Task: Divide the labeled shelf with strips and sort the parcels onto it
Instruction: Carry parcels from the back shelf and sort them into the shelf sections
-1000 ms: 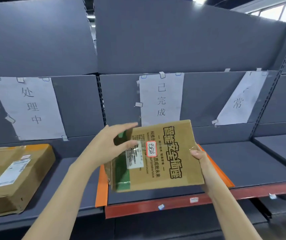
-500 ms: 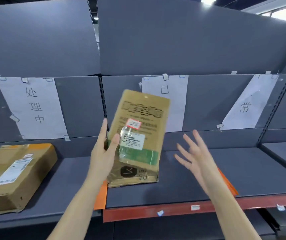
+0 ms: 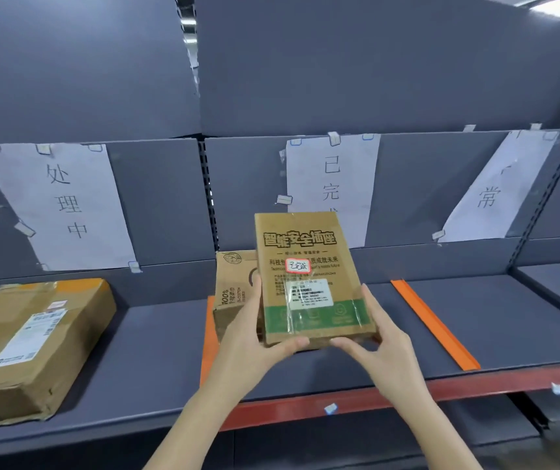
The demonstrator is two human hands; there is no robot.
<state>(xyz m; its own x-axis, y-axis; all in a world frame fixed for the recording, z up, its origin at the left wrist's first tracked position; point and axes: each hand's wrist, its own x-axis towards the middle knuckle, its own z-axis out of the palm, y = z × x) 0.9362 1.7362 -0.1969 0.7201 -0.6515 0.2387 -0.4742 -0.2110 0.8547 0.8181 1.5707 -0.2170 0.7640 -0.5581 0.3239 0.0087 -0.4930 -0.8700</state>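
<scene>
Parcel (image 3: 310,279) at frame centre, its sticker matching the sheet (image 3: 332,184) behind, stands between orange strips (image 3: 431,322), left hand (image 3: 254,337) and right hand (image 3: 378,340) gripping its lower corners, seemingly to seat it upright.

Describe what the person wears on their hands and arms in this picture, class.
Nothing is worn. The left hand and right hand are bare, with no gloves, rings or watch in view. Both forearms are bare down to the frame edge; no sleeve shows. The nails are short and unpainted.
</scene>
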